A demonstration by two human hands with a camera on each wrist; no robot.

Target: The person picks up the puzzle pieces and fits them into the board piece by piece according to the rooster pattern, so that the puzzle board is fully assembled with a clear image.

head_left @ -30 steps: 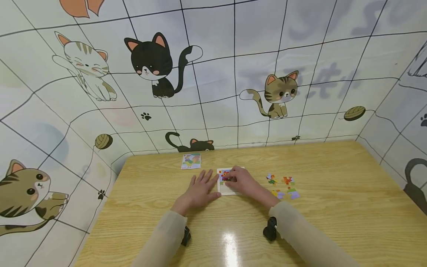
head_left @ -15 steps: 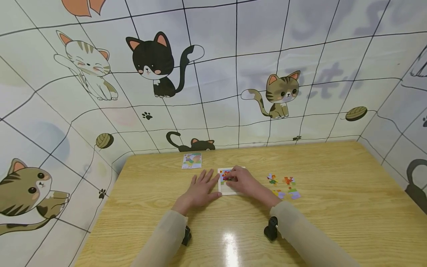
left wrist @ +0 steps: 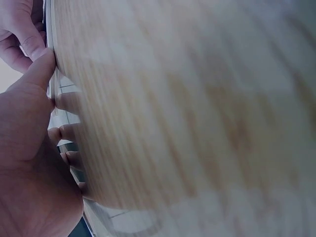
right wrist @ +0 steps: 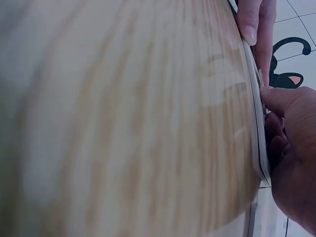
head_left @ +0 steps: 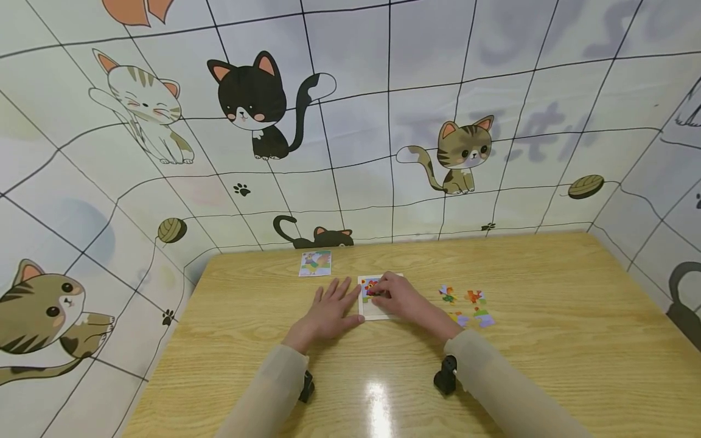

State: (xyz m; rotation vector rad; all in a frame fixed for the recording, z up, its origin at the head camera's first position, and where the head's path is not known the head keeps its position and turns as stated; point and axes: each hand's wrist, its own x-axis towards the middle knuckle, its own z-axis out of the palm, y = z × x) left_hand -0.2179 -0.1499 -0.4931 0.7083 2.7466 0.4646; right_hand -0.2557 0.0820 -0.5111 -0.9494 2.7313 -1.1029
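Fingers, left hand [head_left: 327, 315]: wide, flat on worktop [head_left: 547, 316], thumb touching edge of puzzle frame [head_left: 376, 316].
Fingers, right hand [head_left: 402, 298]: narrow, curled over puzzle frame; cannot tell if anything is pinched.
Change: next to none over last second; both hands stay put, loose pieces same, so likely fine fitting at one spot, no visible gain.
Puzzle frame: 1, lying between hands, coloured at upper left, pale lower down.
Loose pieces [head_left: 484, 317]: 4 seen, right of puzzle frame, one partly behind right wrist.
Picture card [head_left: 315, 263]: 1, back left, near wall [head_left: 367, 121].
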